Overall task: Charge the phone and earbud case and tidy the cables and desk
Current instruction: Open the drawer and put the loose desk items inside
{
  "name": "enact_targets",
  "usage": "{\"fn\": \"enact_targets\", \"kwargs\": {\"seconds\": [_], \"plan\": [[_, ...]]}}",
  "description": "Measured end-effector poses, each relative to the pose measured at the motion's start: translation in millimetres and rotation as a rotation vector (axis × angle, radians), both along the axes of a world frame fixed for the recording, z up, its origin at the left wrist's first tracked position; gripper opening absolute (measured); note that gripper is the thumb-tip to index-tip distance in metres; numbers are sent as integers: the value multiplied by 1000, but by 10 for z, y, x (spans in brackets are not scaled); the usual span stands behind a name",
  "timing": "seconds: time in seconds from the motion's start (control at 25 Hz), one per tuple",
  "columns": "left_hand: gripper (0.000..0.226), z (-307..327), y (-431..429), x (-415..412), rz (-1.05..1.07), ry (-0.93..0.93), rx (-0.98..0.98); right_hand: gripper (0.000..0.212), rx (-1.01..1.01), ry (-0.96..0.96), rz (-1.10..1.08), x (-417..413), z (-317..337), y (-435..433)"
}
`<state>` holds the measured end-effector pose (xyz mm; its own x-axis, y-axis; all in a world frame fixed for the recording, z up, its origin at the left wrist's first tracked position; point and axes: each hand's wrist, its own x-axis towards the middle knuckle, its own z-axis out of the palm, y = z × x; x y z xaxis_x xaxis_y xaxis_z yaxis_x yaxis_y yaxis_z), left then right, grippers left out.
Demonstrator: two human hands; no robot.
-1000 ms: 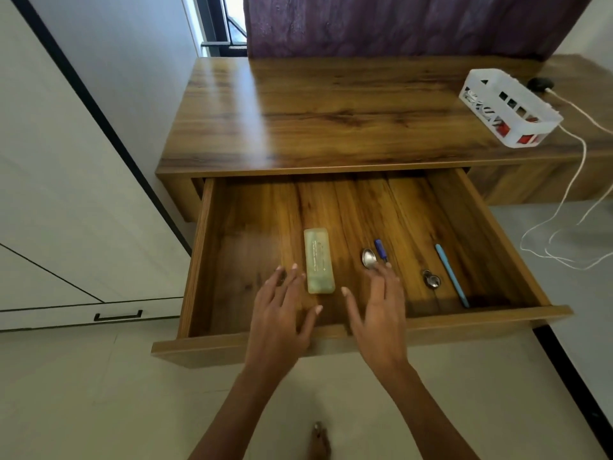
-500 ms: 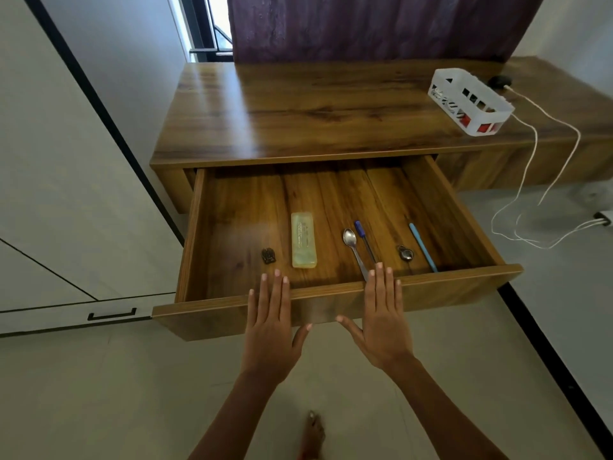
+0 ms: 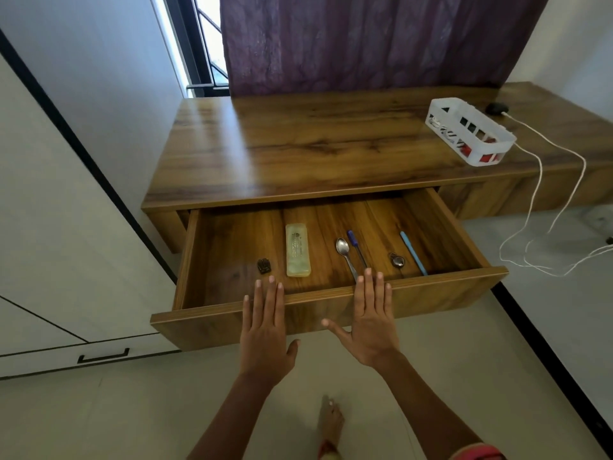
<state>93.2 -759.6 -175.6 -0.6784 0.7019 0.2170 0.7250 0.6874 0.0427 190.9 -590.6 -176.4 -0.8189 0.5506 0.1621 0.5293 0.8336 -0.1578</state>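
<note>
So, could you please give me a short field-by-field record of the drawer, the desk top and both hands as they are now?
drawer: pulled out, open
contents, left to right: small dark object, pale green case, spoon, dark blue pen, small metal item, light blue pen
desk top: white basket at right, black object behind it
white cable: runs from the black object over the desk edge to the floor
left hand: flat, fingers straight, over the drawer front
right hand: the same
</note>
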Motion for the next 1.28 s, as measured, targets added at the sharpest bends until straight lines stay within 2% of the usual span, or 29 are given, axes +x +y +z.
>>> {"fn": "enact_targets", "kwargs": {"seconds": [0.12,0.36,0.68,0.84,1.04,1.28], "plan": [[122,-12,173,-281,11,9,11,104,7,10,0,-307,-19,165],[115,-82,594,-993,49,44,35,100,37,66,20,-1037,-86,598],[66,-33,1120,-1792,160,125,-37,86,161,145,62,-1843,-194,1107],[67,-119,1327,-2039,220,116,-26,85,205,198,40,-2148,-323,1278],[69,-338,1471,-2186,269,166,-16,111,366,378,69,-2402,-561,1447],[73,-370,1530,-2193,324,201,42,114,367,418,113,-2440,-656,1477]]}}
